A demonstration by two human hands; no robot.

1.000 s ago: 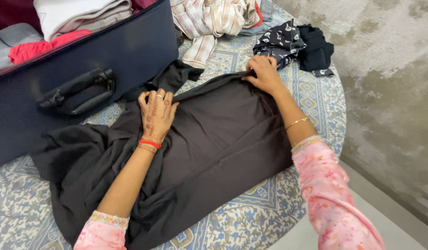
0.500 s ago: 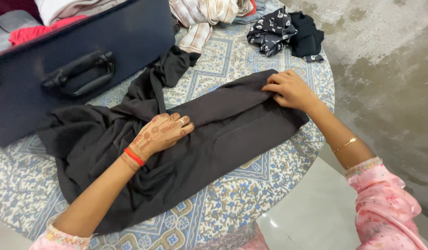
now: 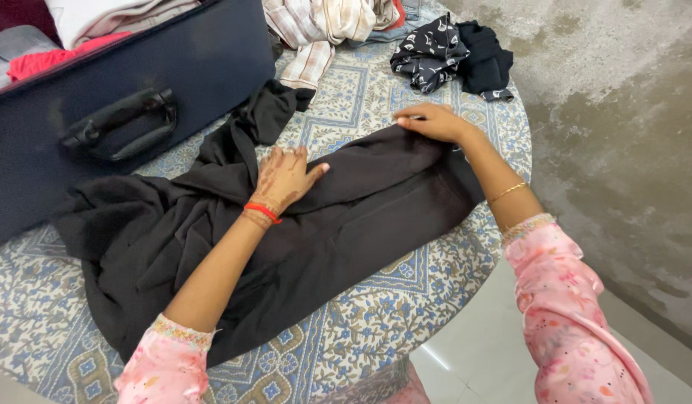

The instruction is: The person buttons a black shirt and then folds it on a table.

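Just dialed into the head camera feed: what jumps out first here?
A big dark grey garment sprawls across the middle of the patterned blue cloth, with the left hand pressed flat on its fold and the right hand at its far edge. At upper left a navy suitcase lies open with folded clothes inside. Beyond the garment lie a checked shirt and a black-and-white printed cloth.

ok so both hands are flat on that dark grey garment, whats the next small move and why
Probably smooth the fold outward, then fold again. The left hand presses the middle of the dark grey fabric garment and the right hand pins its far edge, so that section lies in a long band, while the end near the navy fabric suitcase is bunched and rumpled.
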